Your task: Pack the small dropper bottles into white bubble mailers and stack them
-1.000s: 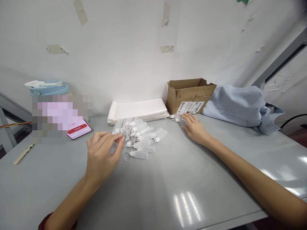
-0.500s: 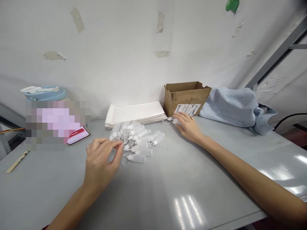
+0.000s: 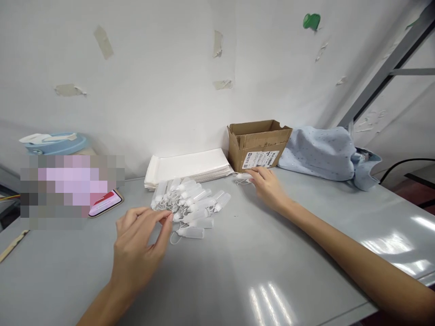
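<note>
A heap of several small clear plastic bottles with white caps and loops lies on the grey table. My left hand hovers at the heap's near left edge, thumb and fingers pinched together at a bottle's cap or loop; what they grip is too small to name. My right hand reaches far right, its fingers curled over a small clear bottle in front of the cardboard box.
A stack of white paper bags lies against the wall behind the heap. A pale blue cloth sits right of the box. At left are a phone and a blue-lidded container.
The camera has tilted and turned, so everything sits lower and further left in view. Both hands keep nearly the same places relative to the heap and the box.
</note>
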Demonstrator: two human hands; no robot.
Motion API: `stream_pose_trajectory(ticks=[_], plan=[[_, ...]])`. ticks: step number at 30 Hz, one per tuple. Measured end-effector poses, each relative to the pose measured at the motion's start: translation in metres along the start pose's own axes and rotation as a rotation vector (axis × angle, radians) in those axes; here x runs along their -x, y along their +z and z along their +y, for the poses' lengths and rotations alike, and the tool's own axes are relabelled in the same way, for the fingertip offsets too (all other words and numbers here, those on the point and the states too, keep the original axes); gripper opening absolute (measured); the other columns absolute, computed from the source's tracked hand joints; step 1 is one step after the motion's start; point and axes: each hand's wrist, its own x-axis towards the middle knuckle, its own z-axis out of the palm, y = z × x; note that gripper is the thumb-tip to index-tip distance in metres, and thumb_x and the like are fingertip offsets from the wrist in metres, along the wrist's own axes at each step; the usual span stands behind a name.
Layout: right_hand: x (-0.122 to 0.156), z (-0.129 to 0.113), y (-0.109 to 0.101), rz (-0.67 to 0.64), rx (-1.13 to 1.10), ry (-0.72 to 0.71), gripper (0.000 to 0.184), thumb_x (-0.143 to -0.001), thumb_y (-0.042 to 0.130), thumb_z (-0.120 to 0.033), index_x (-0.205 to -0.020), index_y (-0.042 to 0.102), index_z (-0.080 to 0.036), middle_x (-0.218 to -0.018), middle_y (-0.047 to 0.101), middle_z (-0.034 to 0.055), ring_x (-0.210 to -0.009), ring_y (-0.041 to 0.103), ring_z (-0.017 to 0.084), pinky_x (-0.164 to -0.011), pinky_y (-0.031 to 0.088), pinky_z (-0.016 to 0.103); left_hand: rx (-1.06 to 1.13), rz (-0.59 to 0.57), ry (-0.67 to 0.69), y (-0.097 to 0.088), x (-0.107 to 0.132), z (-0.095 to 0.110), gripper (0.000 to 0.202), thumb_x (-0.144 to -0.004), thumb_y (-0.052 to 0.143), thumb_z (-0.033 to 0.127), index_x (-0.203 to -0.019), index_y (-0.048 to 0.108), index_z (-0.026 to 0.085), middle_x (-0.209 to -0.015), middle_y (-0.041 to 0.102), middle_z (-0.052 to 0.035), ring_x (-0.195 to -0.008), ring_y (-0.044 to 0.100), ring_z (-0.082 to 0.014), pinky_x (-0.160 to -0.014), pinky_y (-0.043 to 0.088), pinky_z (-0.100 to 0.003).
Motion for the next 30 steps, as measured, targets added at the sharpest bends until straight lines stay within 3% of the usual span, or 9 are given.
stream_pose_trajectory(ticks=[5, 11, 15, 19, 24, 30], plan=[[0.006, -0.041, -0.028, 0.045, -0.231, -0.020, 0.027, -0.093, 0.041, -0.013, -0.117, 0.053, -0.020, -0.101, 0.061, 0.0105, -0.091, 0.060, 0.022, -0.076, 0.050, 0.035, 0.027, -0.011, 0.043, 0.002, 0.002, 0.007, 0.003, -0.085, 0.058, 0.017, -0.084, 0.060, 0.019, -0.068, 0.062, -0.0005, -0.072, 0.053, -0.0186, -0.069, 0.039, -0.033], [0.015, -0.087, -0.047, -0.077, -0.531, -0.018, 0.026, -0.093, 0.047, -0.012, -0.116, 0.056, -0.020, -0.100, 0.063, 0.0076, -0.092, 0.061, 0.018, -0.077, 0.051, 0.030, 0.120, -0.147, 0.075, 0.005, 0.006, 0.016, 0.020, -0.087, 0.056, 0.018, -0.107, 0.056, 0.017, -0.077, 0.062, -0.0016, -0.081, 0.054, -0.0191, -0.077, 0.042, -0.035], [0.019, -0.094, -0.046, -0.147, -0.654, -0.037, 0.027, -0.093, 0.047, -0.012, -0.117, 0.056, -0.019, -0.097, 0.063, 0.0078, -0.088, 0.060, 0.018, -0.074, 0.050, 0.031, 0.201, -0.240, 0.096, 0.004, 0.009, 0.020, 0.027, -0.088, 0.053, 0.016, -0.115, 0.052, 0.017, -0.084, 0.062, -0.0031, -0.086, 0.053, -0.0192, -0.077, 0.045, -0.033], [0.020, -0.093, -0.044, -0.141, -0.653, -0.052, 0.026, -0.093, 0.046, -0.012, -0.117, 0.056, -0.018, -0.095, 0.063, 0.0077, -0.086, 0.060, 0.018, -0.073, 0.050, 0.031, 0.205, -0.239, 0.098, 0.004, 0.009, 0.021, 0.017, -0.090, 0.050, 0.013, -0.105, 0.055, 0.019, -0.082, 0.064, -0.0016, -0.082, 0.054, -0.0180, -0.074, 0.046, -0.032], [0.020, -0.094, -0.046, -0.132, -0.674, -0.034, 0.027, -0.092, 0.047, -0.012, -0.116, 0.056, -0.019, -0.094, 0.063, 0.0070, -0.085, 0.060, 0.017, -0.072, 0.050, 0.031, 0.183, -0.279, 0.063, 0.005, 0.009, 0.021, 0.016, -0.092, 0.049, 0.019, -0.107, 0.053, 0.019, -0.081, 0.063, -0.0020, -0.081, 0.055, -0.0183, -0.072, 0.047, -0.032], [0.021, -0.099, -0.047, -0.123, -0.651, -0.100, 0.027, -0.091, 0.051, -0.013, -0.118, 0.055, -0.018, -0.095, 0.064, 0.0086, -0.086, 0.060, 0.019, -0.071, 0.052, 0.032, 0.244, -0.244, 0.116, 0.005, 0.009, 0.023, 0.011, -0.090, 0.050, 0.010, -0.094, 0.055, 0.019, -0.077, 0.061, -0.0009, -0.078, 0.053, -0.0168, -0.070, 0.044, -0.029]])
